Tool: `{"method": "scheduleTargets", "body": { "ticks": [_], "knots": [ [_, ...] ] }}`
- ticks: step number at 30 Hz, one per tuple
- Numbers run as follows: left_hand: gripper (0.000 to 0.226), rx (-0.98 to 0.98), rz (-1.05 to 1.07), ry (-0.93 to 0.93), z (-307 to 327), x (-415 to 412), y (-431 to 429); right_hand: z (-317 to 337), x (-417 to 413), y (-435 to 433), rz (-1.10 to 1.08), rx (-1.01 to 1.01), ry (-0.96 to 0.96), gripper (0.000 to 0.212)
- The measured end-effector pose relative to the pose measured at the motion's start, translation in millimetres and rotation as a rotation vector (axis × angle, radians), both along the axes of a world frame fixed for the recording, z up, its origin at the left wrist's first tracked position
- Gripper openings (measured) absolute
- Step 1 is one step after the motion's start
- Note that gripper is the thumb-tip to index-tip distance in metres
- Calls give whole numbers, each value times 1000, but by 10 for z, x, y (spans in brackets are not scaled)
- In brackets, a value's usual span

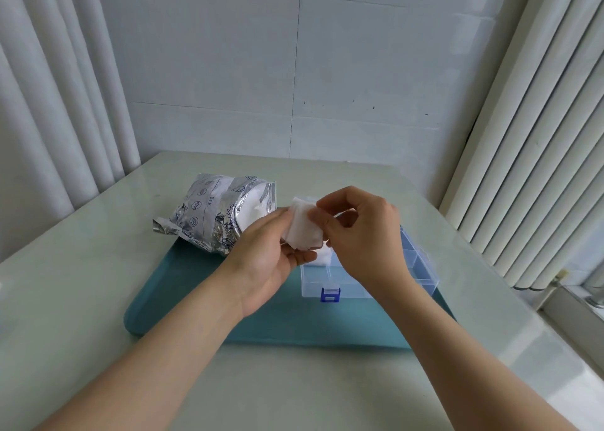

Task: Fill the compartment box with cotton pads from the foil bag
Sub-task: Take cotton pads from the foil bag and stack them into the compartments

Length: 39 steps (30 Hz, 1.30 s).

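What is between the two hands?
In the head view, cotton pads lie between them: the left hand and right hand both pinch them above the compartment box.

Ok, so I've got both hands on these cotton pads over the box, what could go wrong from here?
1. The cotton pads are held between the left hand and right hand above the compartment box. A loose one might slip and land on the teal mat instead.
2. The foil bag lies on its side with its mouth open, so the pads inside could slide out.
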<state>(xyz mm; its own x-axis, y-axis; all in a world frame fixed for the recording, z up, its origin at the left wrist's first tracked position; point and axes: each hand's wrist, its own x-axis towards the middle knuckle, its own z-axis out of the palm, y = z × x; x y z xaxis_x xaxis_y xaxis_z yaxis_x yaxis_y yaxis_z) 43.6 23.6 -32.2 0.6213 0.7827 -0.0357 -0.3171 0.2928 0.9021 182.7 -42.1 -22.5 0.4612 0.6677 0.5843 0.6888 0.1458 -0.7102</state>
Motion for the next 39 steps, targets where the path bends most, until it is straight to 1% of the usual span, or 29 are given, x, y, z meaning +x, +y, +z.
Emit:
{"method": "scheduleTargets", "body": {
  "ticks": [6,10,14,19,21,23,25,26,29,30,31,33,36,38,39],
  "knots": [
    [34,-28,-33,-49,21,-14,-11,52,61,-15,-50,-21,-2,11],
    [36,-30,-74,-37,0,-17,0,35,55,-22,28,-39,85,7],
    [36,-54,-101,-61,-30,-29,35,-10,4,1,7,-9,105,5],
    [38,-42,-138,-73,-11,-33,35,-45,-11,10,2,32,229,7],
    [38,-24,-150,-52,-10,-35,37,-66,-27,29,12,50,239,7],
    [36,19,-139,-30,-14,-40,45,-94,-61,34,-19,27,136,7],
    [32,52,-110,-37,-17,-51,42,-91,-115,-1,-67,13,-39,6],
    [30,55,-89,-45,-19,-55,49,-78,-137,-21,-57,19,-124,14],
    [34,38,-81,-51,-1,-77,65,-79,-163,-63,123,-36,-279,52],
    [37,48,-100,-47,1,-83,70,-83,-167,-68,149,-58,-313,57],
    [39,63,-121,-37,3,-89,76,-92,-168,-65,153,-63,-341,58],
    [40,93,-146,-14,-5,-88,88,-118,-154,-54,135,-44,-385,53],
    [30,147,-163,18,-11,-82,83,-139,-102,-42,147,-31,-446,47],
    [23,217,-154,61,-15,-85,64,-137,-82,-56,174,-37,-519,47],
    [23,247,-133,93,-20,-85,56,-124,-88,-71,208,-59,-502,49]
  ]
}}
